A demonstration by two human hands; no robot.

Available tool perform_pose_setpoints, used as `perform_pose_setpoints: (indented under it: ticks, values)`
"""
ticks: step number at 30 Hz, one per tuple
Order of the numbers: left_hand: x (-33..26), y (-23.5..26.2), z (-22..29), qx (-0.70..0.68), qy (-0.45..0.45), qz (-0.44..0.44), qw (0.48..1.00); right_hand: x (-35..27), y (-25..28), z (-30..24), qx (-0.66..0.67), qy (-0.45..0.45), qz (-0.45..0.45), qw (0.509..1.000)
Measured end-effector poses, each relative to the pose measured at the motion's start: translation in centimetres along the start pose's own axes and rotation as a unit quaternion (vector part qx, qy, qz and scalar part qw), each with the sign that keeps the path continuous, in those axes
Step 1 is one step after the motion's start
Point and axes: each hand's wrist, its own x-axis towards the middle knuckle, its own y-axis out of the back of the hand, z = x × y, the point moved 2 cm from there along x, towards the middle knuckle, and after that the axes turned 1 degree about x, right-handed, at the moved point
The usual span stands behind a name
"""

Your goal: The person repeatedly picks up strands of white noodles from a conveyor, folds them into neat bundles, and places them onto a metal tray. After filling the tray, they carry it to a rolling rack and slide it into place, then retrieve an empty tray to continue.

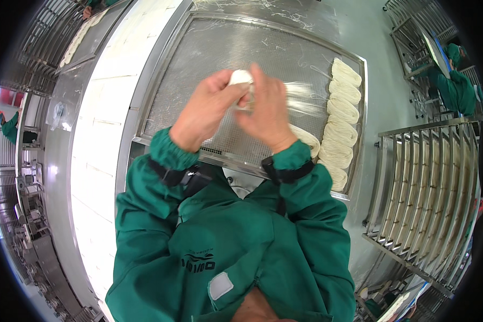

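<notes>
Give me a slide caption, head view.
Left hand holding pale noodles, blurred right hand close alongside, above a metal tray.

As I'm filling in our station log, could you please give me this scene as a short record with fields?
Left hand: grips a pale noodle bundle
Right hand: against the same bundle, motion-blurred; grip unclear
Loose strands: trail rightward beyond the right hand
Work surface: framed metal mesh tray, beneath both hands
Laid noodle coils: in a line along the tray's right side
Left of tray: long white surface
Far right: metal rack holding trays
</notes>
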Motion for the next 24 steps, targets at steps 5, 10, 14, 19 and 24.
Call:
perform_pose_setpoints:
  ticks: [5, 10, 14, 19, 24]
  values:
    - [8.3, 0.6, -8.0, -0.176, 0.078, 0.036, 0.981, -5.1, 5.6, 12.8, -0.262, -0.085, -0.091, 0.957]
    - [11.2, 2.4, -15.0, -0.020, 0.151, 0.139, 0.978, -10.4, 5.3, 17.8, -0.320, -0.128, -0.158, 0.925]
    - [11.0, 0.3, -13.6, 0.120, 0.145, 0.044, 0.981, -11.8, 6.6, 17.6, -0.279, -0.119, -0.122, 0.945]
    - [10.5, -7.1, -11.2, 0.138, 0.112, -0.137, 0.975, -12.1, 10.2, 17.0, -0.155, -0.191, -0.041, 0.968]
    - [12.1, -12.0, -14.6, 0.133, 0.140, -0.220, 0.956, -12.6, 12.4, 15.9, -0.107, -0.213, 0.025, 0.971]
